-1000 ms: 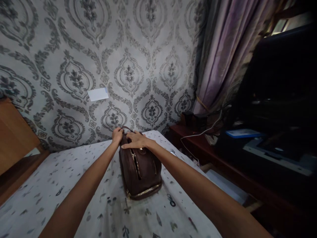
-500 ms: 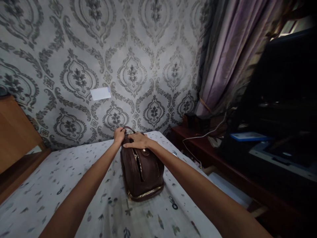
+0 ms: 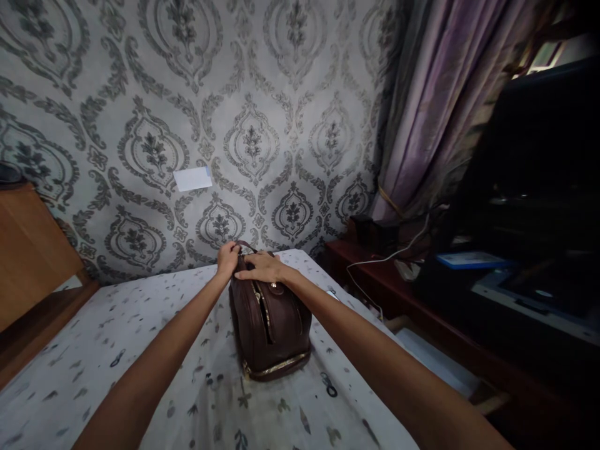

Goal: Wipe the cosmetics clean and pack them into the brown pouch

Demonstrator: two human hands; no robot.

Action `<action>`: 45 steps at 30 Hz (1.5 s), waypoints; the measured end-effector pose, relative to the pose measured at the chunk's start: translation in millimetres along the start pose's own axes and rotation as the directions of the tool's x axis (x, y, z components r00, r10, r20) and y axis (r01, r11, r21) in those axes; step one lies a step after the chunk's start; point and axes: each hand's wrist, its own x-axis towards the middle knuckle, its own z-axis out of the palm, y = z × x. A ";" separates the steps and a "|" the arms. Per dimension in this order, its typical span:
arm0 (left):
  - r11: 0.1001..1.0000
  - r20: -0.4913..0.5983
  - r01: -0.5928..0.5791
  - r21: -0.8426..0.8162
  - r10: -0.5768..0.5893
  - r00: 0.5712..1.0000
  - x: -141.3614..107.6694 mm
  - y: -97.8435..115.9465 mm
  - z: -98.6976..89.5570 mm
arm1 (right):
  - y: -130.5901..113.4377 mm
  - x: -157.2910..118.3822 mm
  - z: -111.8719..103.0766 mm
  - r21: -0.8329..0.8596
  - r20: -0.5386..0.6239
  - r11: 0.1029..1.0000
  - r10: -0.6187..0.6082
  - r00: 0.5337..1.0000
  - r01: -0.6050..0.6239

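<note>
A dark brown leather handbag (image 3: 285, 319) with gold zips stands on the bed, its near end facing me. A short zip on that end is partly open, showing a dark gap. My left hand (image 3: 228, 257) is closed at the bag's far upper left edge, beside the base of the handle (image 3: 246, 244); exactly which part its fingers pinch is hidden. Across the top of the bag lies my right hand (image 3: 263, 267), fingers stretched out and the thumb spread to the left over the leather.
A white patterned sheet (image 3: 187, 350) covers the bed. To the left is a wooden headboard-like panel (image 3: 35, 250). On the right stand a dark red table (image 3: 347, 253) with a white cable (image 3: 398, 252), and an open drawer (image 3: 435, 359). Patterned wallpaper (image 3: 253, 144) is behind.
The view has shifted very slightly. Both hands keep their places on the handbag, and the bag stays where it was.
</note>
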 end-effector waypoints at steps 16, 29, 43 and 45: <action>0.998 0.031 -0.026 -0.055 0.028 0.999 -1.5 9.0 -8.0 | 8.0 1.7 5.0 0.067 -0.114 0.997 -0.034 0.993 0.041; 0.999 0.023 -0.044 -0.020 0.044 0.999 -5.1 11.9 -10.3 | 7.2 4.8 4.2 0.005 -0.058 0.999 -0.041 0.997 0.042; 0.995 0.064 -0.098 -0.025 0.100 0.993 -16.8 22.6 -17.7 | 1.5 3.4 2.5 -0.026 0.004 0.999 -0.028 1.000 0.028; 0.994 0.074 -0.101 -0.032 0.103 0.992 -18.8 24.0 -19.4 | 1.2 3.2 2.7 -0.024 0.005 0.999 -0.030 1.000 0.031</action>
